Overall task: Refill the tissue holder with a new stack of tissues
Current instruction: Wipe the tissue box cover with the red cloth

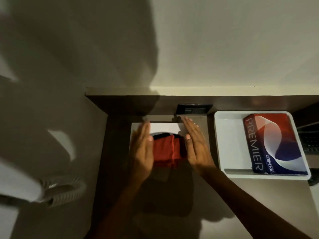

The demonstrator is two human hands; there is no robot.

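Setting: dim indoor room, likely hotel or home; dark wood table (215, 195) against cream wall (224, 49), built-in socket panel (194, 109), white tray (229, 145).

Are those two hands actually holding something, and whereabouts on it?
Seemingly the white tissue holder: the left hand and right hand lie flat along its two sides, fingers straight. A firm grip cannot be told.

Tissue holder between two flat hands, new tissue box off to the side

The tissue holder (165, 128) is white on top with a dark and red part showing, and it sits between the fingers (144, 133) of both hands, touching them. The new tissue box (274, 144), red, blue and white with PREMIER on it, lies flat, well apart from the fingers, on the right.
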